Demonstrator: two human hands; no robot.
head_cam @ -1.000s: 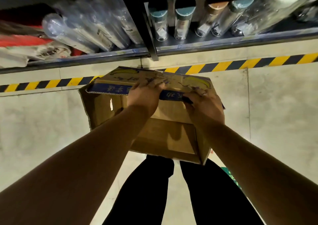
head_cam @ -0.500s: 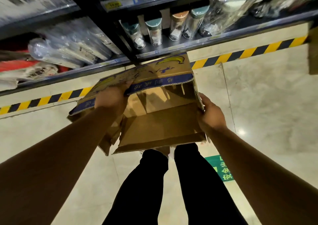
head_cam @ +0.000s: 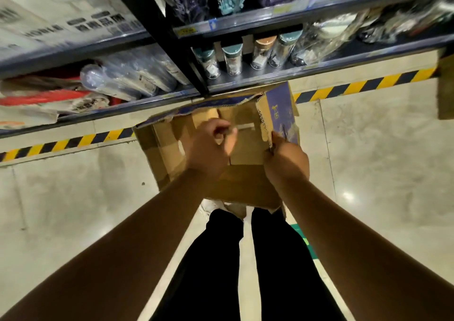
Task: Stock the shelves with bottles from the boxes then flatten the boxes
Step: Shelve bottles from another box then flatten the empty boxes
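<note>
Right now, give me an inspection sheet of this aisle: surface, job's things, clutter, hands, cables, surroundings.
Surface: pale polished floor, hazard tape along the shelf foot.
Job's things: cardboard box held above the floor, upper edge torn; capped bottles standing on the lower shelf.
Clutter: another cardboard piece at the right edge.
Hands: right hand grips the box's right wall; left hand inside the box, curled, blurred, grip unclear.
Cables: nothing seen.
Surroundings: wrapped goods on neighbouring shelves; green floor marking.

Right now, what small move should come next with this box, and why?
Probably press the left hand against the bottom flaps to open them, while the right hand steadies the torn wall in its grip: the cardboard box looks empty yet stands open, not flat.
</note>
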